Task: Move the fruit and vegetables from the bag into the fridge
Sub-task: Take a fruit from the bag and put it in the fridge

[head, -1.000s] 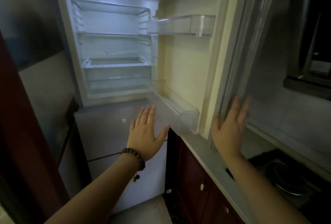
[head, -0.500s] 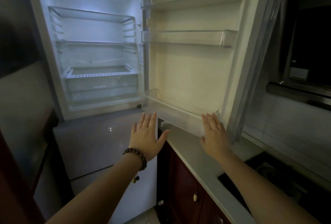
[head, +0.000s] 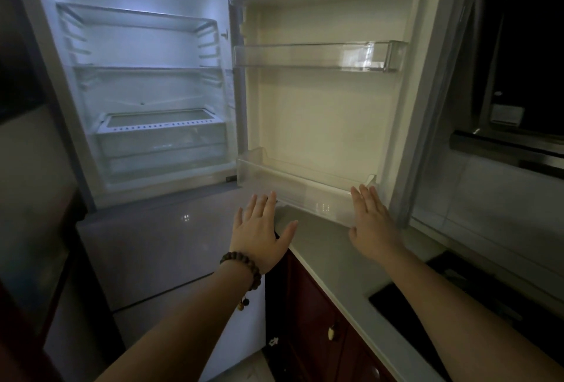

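The fridge (head: pixel 143 88) stands open in front of me, lit inside, with bare glass shelves and a clear crisper drawer (head: pixel 161 137) at the bottom. Its door (head: pixel 320 107) is swung wide to the right, showing clear door bins; the lowest bin (head: pixel 299 189) hangs just above the counter. My left hand (head: pixel 262 229), with a bead bracelet on the wrist, is spread flat below the bin's left end. My right hand (head: pixel 370 223) is spread flat at the bin's right end. Both hands hold nothing. No bag, fruit or vegetables are in view.
A grey countertop (head: pixel 329 253) runs to the right over dark red cabinets (head: pixel 317 320). A black hob (head: pixel 442 305) sits in the counter at the right. The fridge's closed lower doors (head: pixel 158 247) are below. A dark window (head: pixel 525 76) is at the far right.
The fridge door has swung further open to the right. My right hand moved down from the door edge to the lower bin's right end. My left hand stayed in place.
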Motion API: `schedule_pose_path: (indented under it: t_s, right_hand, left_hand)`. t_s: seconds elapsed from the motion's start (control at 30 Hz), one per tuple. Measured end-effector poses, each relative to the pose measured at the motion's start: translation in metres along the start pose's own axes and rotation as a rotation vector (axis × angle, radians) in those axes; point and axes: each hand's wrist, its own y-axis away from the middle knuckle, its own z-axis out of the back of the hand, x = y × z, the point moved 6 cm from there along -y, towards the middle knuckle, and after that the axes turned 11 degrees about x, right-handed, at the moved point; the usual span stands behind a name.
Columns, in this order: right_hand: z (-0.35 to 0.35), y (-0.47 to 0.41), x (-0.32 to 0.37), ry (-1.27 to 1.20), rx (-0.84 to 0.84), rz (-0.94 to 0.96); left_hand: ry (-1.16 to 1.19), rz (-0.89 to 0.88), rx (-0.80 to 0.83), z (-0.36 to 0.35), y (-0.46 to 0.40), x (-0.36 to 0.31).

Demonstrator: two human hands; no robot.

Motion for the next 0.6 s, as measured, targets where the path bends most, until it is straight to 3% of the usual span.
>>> schedule_pose_path:
  t_s: [0.23, 0.6]
  right_hand:
    - [0.009, 0.003, -0.005, 0.011, 0.160, -0.007]
    - [0.049, 0.147, -0.022, -0.020, -0.056, -0.187]
  left_hand:
    - [0.027, -0.034, -0.002, 0.000, 0.008, -0.018]
    - [0.046, -0.319, 0.073, -0.013, 0.039, -0.102]
